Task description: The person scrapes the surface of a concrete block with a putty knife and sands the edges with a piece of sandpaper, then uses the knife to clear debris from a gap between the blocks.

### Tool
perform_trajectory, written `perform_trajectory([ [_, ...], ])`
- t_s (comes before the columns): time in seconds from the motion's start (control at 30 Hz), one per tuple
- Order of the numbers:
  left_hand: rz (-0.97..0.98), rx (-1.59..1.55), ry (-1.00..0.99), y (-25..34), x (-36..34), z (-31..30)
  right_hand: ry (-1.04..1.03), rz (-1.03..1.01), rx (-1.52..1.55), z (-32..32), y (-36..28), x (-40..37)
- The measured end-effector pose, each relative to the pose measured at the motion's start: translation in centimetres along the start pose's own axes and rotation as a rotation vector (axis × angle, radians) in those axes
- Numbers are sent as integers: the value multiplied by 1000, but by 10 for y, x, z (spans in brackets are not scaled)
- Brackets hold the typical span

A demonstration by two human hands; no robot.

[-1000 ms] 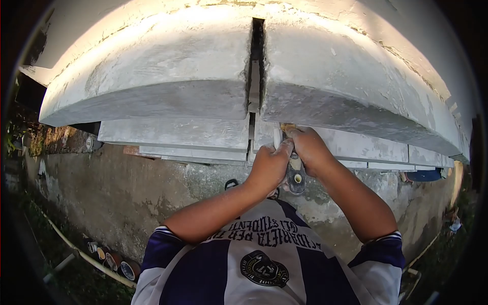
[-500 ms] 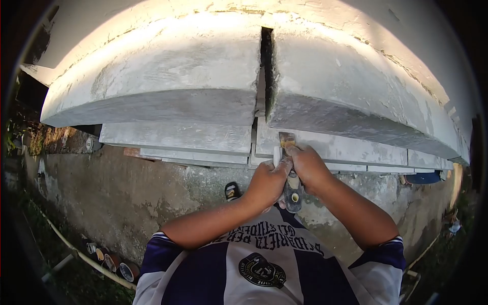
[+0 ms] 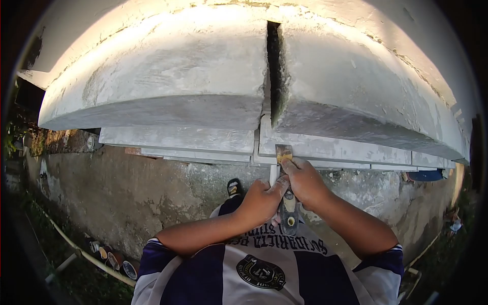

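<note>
My right hand (image 3: 301,183) grips a putty knife (image 3: 287,203) with a dark handle; its rusty blade tip (image 3: 283,152) points up at the stepped concrete moulding (image 3: 330,147). My left hand (image 3: 260,199) presses against the tool from the left and holds a thin white strip (image 3: 273,175) beside the blade. Both hands sit just below the vertical gap (image 3: 274,71) that splits the large white concrete cornice (image 3: 152,66). The blade tip lies over the lowest ledges, right of the joint.
Far below lies a mossy concrete ground (image 3: 127,198) with a foot in a sandal (image 3: 234,188). Several paint cans (image 3: 109,256) and a white pipe (image 3: 76,249) lie at the lower left. A blue object (image 3: 424,175) rests at right.
Both hands with the putty knife have drawn downward and toward my body, away from the upper ledges. The view has shifted so the gap sits further right.
</note>
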State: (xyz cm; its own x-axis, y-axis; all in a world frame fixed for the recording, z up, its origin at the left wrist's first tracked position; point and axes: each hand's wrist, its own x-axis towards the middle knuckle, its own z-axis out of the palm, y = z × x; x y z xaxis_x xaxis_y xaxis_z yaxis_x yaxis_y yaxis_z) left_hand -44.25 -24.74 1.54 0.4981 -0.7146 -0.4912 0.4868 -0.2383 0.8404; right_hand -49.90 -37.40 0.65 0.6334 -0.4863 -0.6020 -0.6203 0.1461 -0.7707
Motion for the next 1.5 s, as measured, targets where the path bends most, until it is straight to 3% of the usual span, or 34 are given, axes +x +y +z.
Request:
perform_trajectory([
  [0.13,82,-184,95,-10,51,-6,7,41,275,2,-34,25],
  [0.23,-29,-248,19,3,54,-18,-20,31,266,3,-31,37],
  [0.27,-41,-86,127,0,42,-16,38,24,174,8,-25,30],
  [0.4,70,64,93,4,0,-18,67,-112,-156,20,-8,10],
  [0.5,-11,-138,83,8,29,-23,5,-8,187,19,-28,29],
  [0.53,43,-194,136,8,43,-22,-41,78,155,15,-43,33],
  [0.63,-55,-117,95,19,35,-25,-11,33,216,17,-38,30],
  [0.73,-32,51,42,12,2,-30,42,-67,37,29,-15,3],
  [0.8,-37,-3,71,2,3,-30,31,-87,-1,31,-8,0],
  [1.03,-10,-326,122,25,40,-32,42,-33,430,35,-40,36],
  [1.17,5,21,68,2,19,-40,15,-26,514,40,-20,7],
  [1.3,81,0,-21,-6,16,-37,54,-54,697,47,2,-8],
  [1.33,56,76,-35,-3,15,-39,75,-77,727,49,5,-11],
  [1.5,-69,-116,-71,-5,22,-40,233,-222,722,57,22,-5],
])
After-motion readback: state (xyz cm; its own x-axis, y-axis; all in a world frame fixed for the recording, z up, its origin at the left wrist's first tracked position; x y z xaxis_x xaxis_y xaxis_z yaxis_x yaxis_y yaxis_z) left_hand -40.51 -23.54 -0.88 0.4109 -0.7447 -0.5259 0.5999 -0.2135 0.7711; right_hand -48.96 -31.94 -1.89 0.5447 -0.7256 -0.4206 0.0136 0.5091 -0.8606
